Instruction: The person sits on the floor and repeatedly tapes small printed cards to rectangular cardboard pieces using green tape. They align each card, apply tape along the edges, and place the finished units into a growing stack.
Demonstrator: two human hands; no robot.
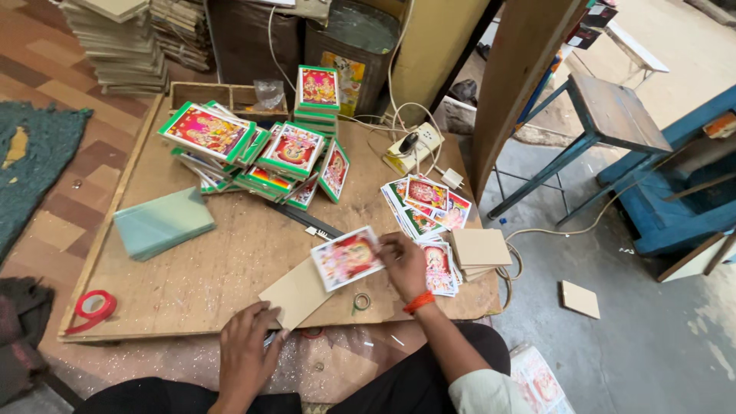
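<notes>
Right hand (404, 261) pinches the bright printed picture card (347, 257) over the plain brown board piece (296, 293), which the left hand (245, 353) presses flat on the near wooden bench (215, 268) so they line up.

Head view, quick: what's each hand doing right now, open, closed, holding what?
Left hand: pressing on the plain board, fingers curled at its corner.
Right hand: grip closed on the colourful print edge.

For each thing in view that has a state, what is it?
Colourful print: pinched by right hand, lying over the board.
Plain board: flat, left hand at its corner.
Framed pictures: stacked, some tilted.
Loose prints: fanned out.
Red tape roll: lying flat.
</notes>
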